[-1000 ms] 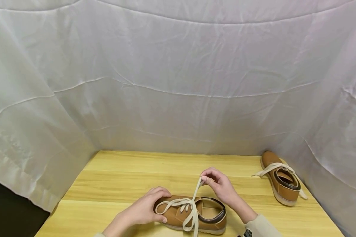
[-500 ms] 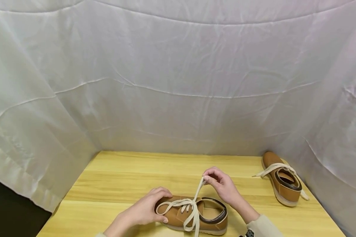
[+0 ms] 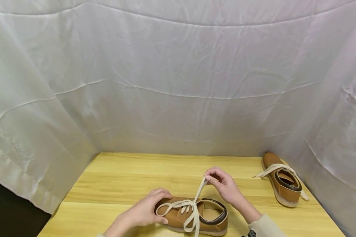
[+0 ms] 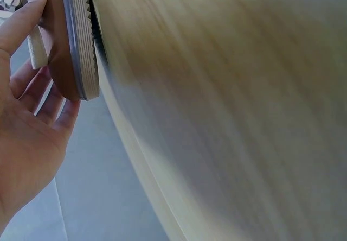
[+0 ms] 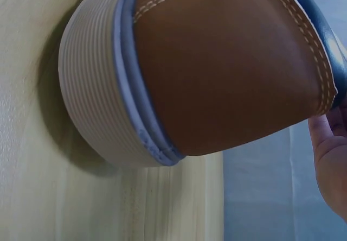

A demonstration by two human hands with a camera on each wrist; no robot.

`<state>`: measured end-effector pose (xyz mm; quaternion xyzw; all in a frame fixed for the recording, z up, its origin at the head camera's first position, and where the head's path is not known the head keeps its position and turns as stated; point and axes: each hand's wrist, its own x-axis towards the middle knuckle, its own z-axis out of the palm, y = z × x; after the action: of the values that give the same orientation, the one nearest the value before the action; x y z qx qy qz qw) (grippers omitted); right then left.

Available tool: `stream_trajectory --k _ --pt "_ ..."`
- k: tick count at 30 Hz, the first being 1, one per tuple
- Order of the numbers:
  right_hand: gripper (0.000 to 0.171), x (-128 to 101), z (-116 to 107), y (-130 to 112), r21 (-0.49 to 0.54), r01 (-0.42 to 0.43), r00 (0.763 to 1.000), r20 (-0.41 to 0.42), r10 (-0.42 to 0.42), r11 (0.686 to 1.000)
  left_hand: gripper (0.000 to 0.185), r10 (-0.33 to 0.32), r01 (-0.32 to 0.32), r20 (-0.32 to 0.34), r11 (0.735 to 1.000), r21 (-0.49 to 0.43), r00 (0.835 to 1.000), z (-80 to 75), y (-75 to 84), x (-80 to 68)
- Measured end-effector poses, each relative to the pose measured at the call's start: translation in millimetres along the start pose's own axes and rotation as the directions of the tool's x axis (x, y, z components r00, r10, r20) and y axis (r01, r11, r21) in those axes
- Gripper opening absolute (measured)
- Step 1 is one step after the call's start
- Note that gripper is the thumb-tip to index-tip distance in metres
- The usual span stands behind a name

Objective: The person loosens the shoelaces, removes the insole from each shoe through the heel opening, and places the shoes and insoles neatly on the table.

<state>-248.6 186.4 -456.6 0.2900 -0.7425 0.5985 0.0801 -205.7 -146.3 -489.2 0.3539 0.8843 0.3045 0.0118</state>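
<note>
From the head view there are two tan shoes on the wooden tabletop (image 3: 121, 177). The near shoe (image 3: 195, 217) sits at the front edge, and the second shoe (image 3: 283, 182) is way off by the right-hand white sheet (image 3: 178, 82). The left hand (image 3: 145, 210) is curled over the near shoe's toe, holding it down. The right hand (image 3: 223, 186) pinches one cream lace (image 3: 200, 189) and holds it up taut above the eyelets.

The left wrist view gives one ridged sole edge (image 4: 81, 40) with the fingers (image 4: 21, 24) wrapped on the upper.

The right wrist view is just the one heel (image 5: 217, 73) resting on the wood, with a bit of the right hand at the frame edge.
</note>
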Motion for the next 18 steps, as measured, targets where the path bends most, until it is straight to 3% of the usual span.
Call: stream_trajectory --k 18 --pt "0.01 -1.8 -8.0 -2.1 -0.011 0.004 0.999 -0.033 -0.005 1.0 0.069 -0.001 0.001 0.001 1.0 0.014 1.0 0.6 -0.9 0.5"
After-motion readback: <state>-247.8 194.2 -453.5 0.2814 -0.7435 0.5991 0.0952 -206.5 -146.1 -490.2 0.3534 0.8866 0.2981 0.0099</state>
